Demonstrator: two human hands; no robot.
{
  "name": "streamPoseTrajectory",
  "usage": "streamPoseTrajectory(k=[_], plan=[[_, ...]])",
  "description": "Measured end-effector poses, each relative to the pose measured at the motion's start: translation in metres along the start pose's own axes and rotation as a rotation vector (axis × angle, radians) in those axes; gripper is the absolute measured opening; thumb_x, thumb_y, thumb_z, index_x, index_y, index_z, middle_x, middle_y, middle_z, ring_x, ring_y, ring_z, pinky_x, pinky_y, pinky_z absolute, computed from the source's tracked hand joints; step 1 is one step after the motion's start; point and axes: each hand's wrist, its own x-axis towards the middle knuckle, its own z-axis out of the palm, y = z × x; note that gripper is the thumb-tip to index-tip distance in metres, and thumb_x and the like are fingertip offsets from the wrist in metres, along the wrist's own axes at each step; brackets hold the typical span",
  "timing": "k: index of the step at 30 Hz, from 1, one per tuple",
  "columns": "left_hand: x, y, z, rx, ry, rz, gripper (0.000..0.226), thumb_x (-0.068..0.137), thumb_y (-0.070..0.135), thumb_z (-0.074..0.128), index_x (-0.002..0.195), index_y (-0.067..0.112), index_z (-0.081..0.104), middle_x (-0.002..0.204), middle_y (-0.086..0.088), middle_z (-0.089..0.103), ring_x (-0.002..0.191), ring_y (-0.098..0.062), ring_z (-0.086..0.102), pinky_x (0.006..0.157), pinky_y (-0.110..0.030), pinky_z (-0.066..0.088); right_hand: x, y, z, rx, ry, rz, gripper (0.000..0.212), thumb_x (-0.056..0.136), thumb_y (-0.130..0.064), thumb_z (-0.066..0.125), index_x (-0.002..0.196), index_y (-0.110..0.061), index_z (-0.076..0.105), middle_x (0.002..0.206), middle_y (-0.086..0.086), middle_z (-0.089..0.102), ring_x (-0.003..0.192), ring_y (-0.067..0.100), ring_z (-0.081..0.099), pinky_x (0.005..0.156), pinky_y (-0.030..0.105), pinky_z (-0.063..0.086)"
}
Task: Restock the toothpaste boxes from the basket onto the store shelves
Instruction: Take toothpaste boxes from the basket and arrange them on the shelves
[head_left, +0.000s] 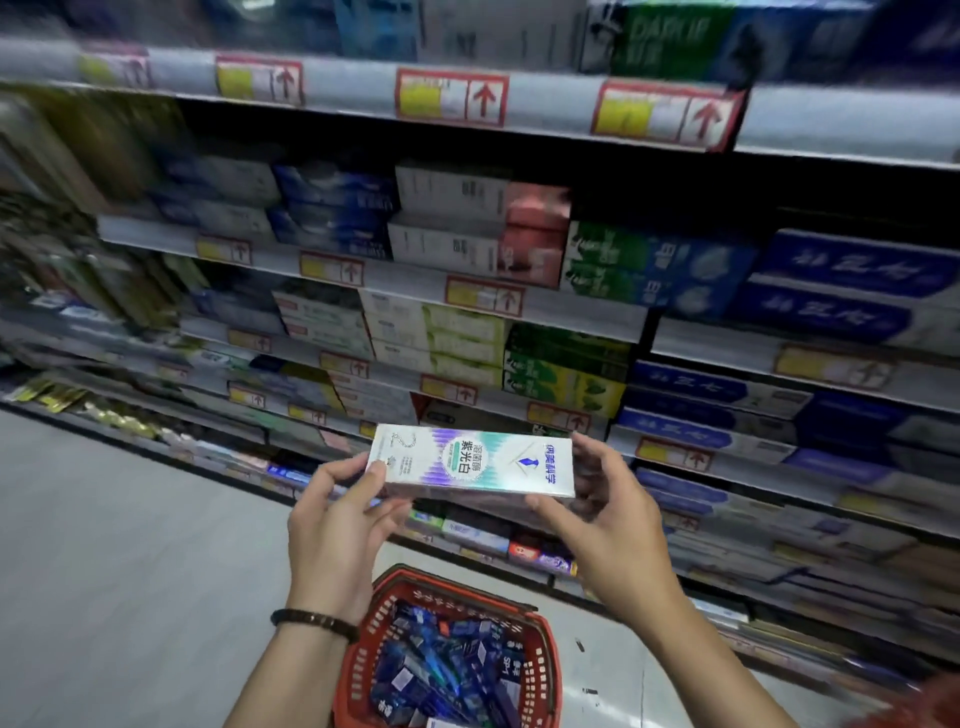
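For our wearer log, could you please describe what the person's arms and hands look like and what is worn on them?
There are no gloves, and no sleeves reach the forearms. The left hand has a dark beaded bracelet round its wrist. The right hand and its wrist wear nothing visible.

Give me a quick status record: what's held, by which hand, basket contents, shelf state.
held item: white toothpaste box, roughly level, long side across
left hand: fingers grip the box's left end
right hand: fingers grip the box's right end
basket: red, below the hands, holds many blue boxes
shelves: stocked with stacked boxes, blurred
placement: held box not yet on a shelf
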Motion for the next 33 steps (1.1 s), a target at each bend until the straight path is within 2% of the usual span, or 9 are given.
streamPoseTrajectory(k=[5, 9, 12, 15, 17, 19, 23, 28, 33], plan=[[-0.020, 0.030, 0.023, -0.077, -0.089, 0.040, 0.012, 0.101, 0.007, 0.065, 0.112, 0.012, 0.064, 0.107, -0.015, 0.079, 0.102, -0.036, 0.076, 0.088, -0.046, 0.059, -0.004, -0.031, -0.030, 0.121, 0.055, -0.015, 0.071, 0.080, -0.027, 0.093, 0.140, -0.039, 0.056, 0.121, -0.026, 0.072, 0.113, 0.000, 0.069, 0.090, 0.032, 0.063], [-0.035, 0.050, 0.039, -0.102, -0.161, 0.083, 0.014, 0.102, 0.006, 0.063, 0.114, 0.012, 0.064, 0.108, -0.015, 0.079, 0.101, -0.033, 0.077, 0.084, -0.044, 0.058, -0.014, -0.053, -0.050, 0.220, 0.104, -0.033, 0.069, 0.080, -0.009, 0.091, 0.139, -0.027, 0.060, 0.115, -0.021, 0.077, 0.109, 0.004, 0.073, 0.084, 0.023, 0.062], [-0.046, 0.057, 0.053, -0.112, -0.214, 0.092, 0.014, 0.102, 0.006, 0.063, 0.114, 0.013, 0.063, 0.105, -0.013, 0.080, 0.100, -0.031, 0.076, 0.087, -0.047, 0.059, -0.023, -0.062, -0.062, 0.242, 0.184, -0.044, 0.069, 0.081, -0.006, 0.090, 0.140, -0.026, 0.061, 0.116, -0.019, 0.077, 0.110, 0.006, 0.074, 0.087, 0.024, 0.062], [-0.055, 0.059, 0.066, -0.133, -0.280, 0.062, 0.014, 0.102, 0.006, 0.062, 0.115, 0.011, 0.064, 0.106, -0.015, 0.079, 0.101, -0.034, 0.074, 0.088, -0.050, 0.059, -0.036, -0.068, -0.075, 0.263, 0.286, -0.029, 0.074, 0.081, -0.009, 0.091, 0.143, -0.034, 0.060, 0.120, -0.015, 0.076, 0.109, 0.012, 0.074, 0.092, 0.033, 0.063], [-0.059, 0.060, 0.074, -0.151, -0.336, 0.041, 0.015, 0.102, 0.004, 0.062, 0.115, 0.012, 0.065, 0.104, -0.016, 0.079, 0.095, -0.031, 0.075, 0.079, -0.044, 0.061, -0.045, -0.071, -0.085, 0.270, 0.327, -0.027, 0.074, 0.080, -0.010, 0.092, 0.140, -0.041, 0.061, 0.124, -0.009, 0.076, 0.113, 0.015, 0.073, 0.095, 0.038, 0.062], [-0.065, 0.064, 0.081, -0.170, -0.404, 0.030, 0.017, 0.101, 0.001, 0.062, 0.114, 0.012, 0.065, 0.101, -0.015, 0.080, 0.092, -0.032, 0.074, 0.072, -0.038, 0.060, -0.056, -0.074, -0.094, 0.271, 0.384, -0.038, 0.076, 0.079, -0.010, 0.094, 0.142, -0.038, 0.062, 0.129, -0.005, 0.074, 0.116, 0.018, 0.073, 0.098, 0.042, 0.060], [-0.075, 0.070, 0.098, -0.192, -0.519, 0.014, 0.019, 0.099, -0.006, 0.059, 0.107, 0.009, 0.066, 0.104, -0.021, 0.078, 0.092, -0.037, 0.072, 0.072, -0.038, 0.066, -0.082, -0.088, -0.109, 0.301, 0.489, -0.051, 0.076, 0.078, -0.003, 0.091, 0.143, -0.029, 0.062, 0.128, -0.009, 0.074, 0.112, 0.016, 0.074, 0.091, 0.031, 0.062], [-0.092, 0.074, 0.118, -0.196, -0.636, 0.011, 0.021, 0.093, -0.008, 0.064, 0.108, 0.007, 0.066, 0.098, -0.021, 0.078, 0.087, -0.038, 0.072, 0.066, -0.034, 0.065, -0.114, -0.096, -0.121, 0.316, 0.617, -0.060, 0.074, 0.078, 0.004, 0.089, 0.140, -0.028, 0.064, 0.124, -0.004, 0.076, 0.108, 0.018, 0.076, 0.086, 0.032, 0.063], [-0.112, 0.068, 0.139, -0.174, -0.693, -0.021, 0.024, 0.093, -0.008, 0.065, 0.115, 0.002, 0.066, 0.101, -0.027, 0.076, 0.095, -0.044, 0.072, 0.070, -0.038, 0.065, -0.139, -0.092, -0.138, 0.313, 0.701, -0.053, 0.077, 0.073, 0.004, 0.092, 0.139, -0.026, 0.065, 0.122, -0.001, 0.077, 0.109, 0.019, 0.076, 0.085, 0.028, 0.062]])
